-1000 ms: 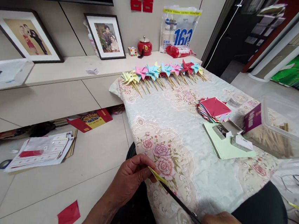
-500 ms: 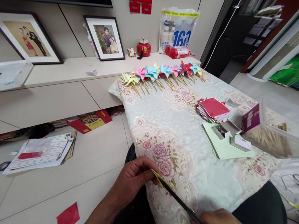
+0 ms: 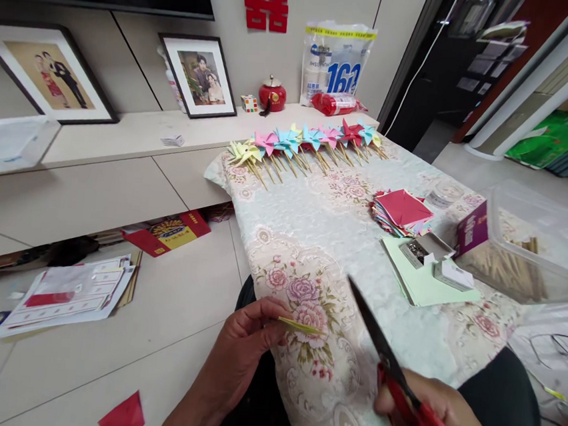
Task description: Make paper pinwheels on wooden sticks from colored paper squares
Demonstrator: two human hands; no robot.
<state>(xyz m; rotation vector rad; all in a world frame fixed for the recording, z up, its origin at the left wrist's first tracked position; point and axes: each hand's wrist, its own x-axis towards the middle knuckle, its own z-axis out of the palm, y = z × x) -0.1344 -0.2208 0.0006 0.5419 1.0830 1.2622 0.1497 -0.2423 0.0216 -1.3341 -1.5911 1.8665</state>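
Between the thumb and fingers of my left hand (image 3: 252,334) is a small folded piece of yellow paper (image 3: 303,327), seen nearly edge-on above the flowered tablecloth (image 3: 306,235). My right hand (image 3: 438,415) grips red-handled scissors (image 3: 405,392) whose dark blades point up and to the left, apart from the paper. Farther off, a stack of coloured paper squares (image 3: 402,210) has a red one on top. Beside it lie pale green sheets (image 3: 410,282) with an opened small box of dark metal bits (image 3: 415,252) and a small white box (image 3: 453,275) on them.
A row of paper pinwheels (image 3: 291,140) on sticks lines the table's far edge. At the right stands a clear plastic bin (image 3: 560,266) with wooden sticks (image 3: 520,269). A red paper piece (image 3: 122,415) lies on the floor, and framed photos (image 3: 199,77) stand on the cabinet.
The scissors have come away from the yellow paper, moving right and tilting more upright. My left hand still pinches the paper, which now shows more of its length.
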